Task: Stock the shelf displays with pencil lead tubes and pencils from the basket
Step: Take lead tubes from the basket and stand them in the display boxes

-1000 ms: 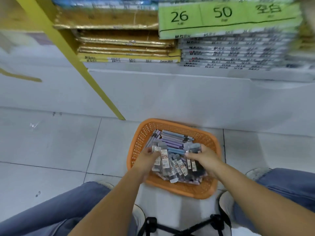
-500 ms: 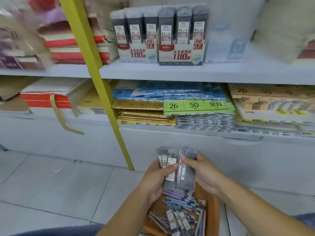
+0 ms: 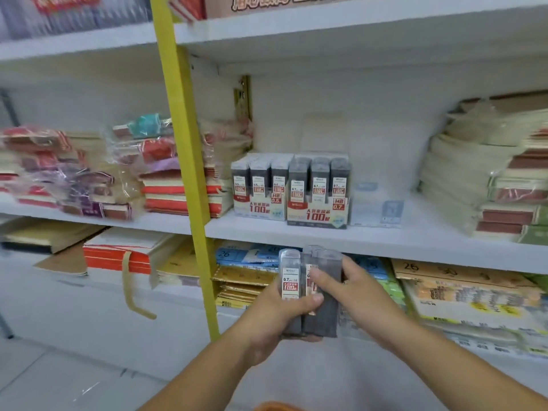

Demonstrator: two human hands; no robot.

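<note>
Left grip and right grip both clasp one loose bundle of lead tubes, upright, below the shelf and apart from the display boxes; risk: unbanded outer tubes slipping free on release; grades misfiled if labels go unchecked.

Clear glossy plastic lead tubes; printed cardboard display boxes; matt white shelf.
</note>
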